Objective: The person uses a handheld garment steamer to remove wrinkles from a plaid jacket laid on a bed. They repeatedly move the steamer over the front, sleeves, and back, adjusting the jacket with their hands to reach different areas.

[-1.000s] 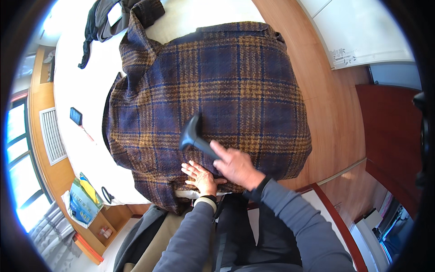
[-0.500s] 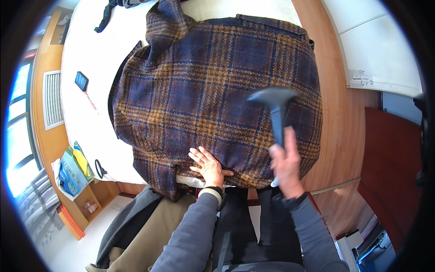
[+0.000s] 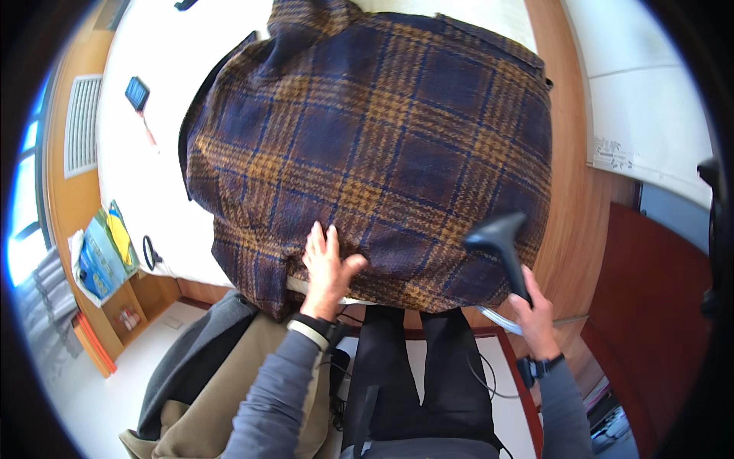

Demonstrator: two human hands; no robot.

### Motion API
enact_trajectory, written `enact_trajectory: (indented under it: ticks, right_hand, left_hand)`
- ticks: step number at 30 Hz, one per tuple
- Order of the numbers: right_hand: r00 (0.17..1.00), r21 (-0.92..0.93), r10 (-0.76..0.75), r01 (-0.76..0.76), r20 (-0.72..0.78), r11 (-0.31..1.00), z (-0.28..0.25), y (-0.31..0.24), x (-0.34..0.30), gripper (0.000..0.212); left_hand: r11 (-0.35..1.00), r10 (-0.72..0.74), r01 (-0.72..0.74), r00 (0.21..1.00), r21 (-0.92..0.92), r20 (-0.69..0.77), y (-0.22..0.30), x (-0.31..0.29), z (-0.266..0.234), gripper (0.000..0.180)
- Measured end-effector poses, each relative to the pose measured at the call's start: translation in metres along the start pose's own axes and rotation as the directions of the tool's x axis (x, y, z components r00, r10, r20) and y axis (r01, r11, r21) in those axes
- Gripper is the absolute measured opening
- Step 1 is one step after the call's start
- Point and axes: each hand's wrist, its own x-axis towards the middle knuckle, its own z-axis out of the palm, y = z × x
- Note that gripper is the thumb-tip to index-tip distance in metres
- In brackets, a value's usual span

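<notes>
Daylight falls from a window (image 3: 24, 195) on the left across a white bed-like surface (image 3: 164, 195), with a wood-grain strip (image 3: 569, 191) and a white cabinet (image 3: 650, 99) along its right side. Spread over the white cover lies a plaid coat (image 3: 390, 153) in navy, brown and mustard, its lower edge close to the person standing before it in black trousers. The right hand (image 3: 537, 317) is clenched around the handle of a dark handheld steamer (image 3: 497, 237) — its broad head over the coat's lower right part, though from where I stand I cannot tell whether it touches the cloth. A pale hose (image 3: 501, 320) shows beside that hand. The left hand (image 3: 325, 271), grasping nothing, is at the coat's lower edge, fingers extended and thumb out to the side. Off to the left on the white cover lies a brush (image 3: 138, 94) with a pink handle; nearer the person is a black ring-shaped object (image 3: 150, 251) — just beside it, a blue-and-green package (image 3: 99, 256). Grey and tan garments (image 3: 233, 390) hang below.
</notes>
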Motion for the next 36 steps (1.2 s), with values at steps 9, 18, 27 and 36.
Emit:
enact_trajectory:
  ticks: [9, 18, 27, 36]
  right_hand:
    - [0.995, -0.093, -0.065, 0.072, 0.076, 0.993, 0.034, -0.06, -0.023, 0.066]
    - [0.728, -0.165, -0.494, 0.625, 0.475, 0.763, 0.241, -0.162, 0.038, 0.058]
    - [0.902, -0.643, -0.046, 0.342, 0.43, 0.685, 0.077, -0.104, -0.044, 0.058]
    - [0.874, -0.376, -0.207, 0.389, 0.44, 0.841, 0.094, -0.139, -0.045, 0.059]
  left_hand:
    - [0.874, 0.064, 0.154, 0.904, 0.46, -0.423, -0.168, 0.117, -0.077, 0.06]
    - [0.942, 0.088, 0.108, 0.833, 0.317, -0.546, -0.183, 0.128, -0.049, 0.061]
    - [0.963, 0.073, 0.083, 0.833, 0.255, -0.549, -0.184, 0.127, -0.049, 0.061]
    - [0.975, 0.094, 0.04, 0.818, 0.218, -0.568, -0.186, 0.127, -0.047, 0.056]
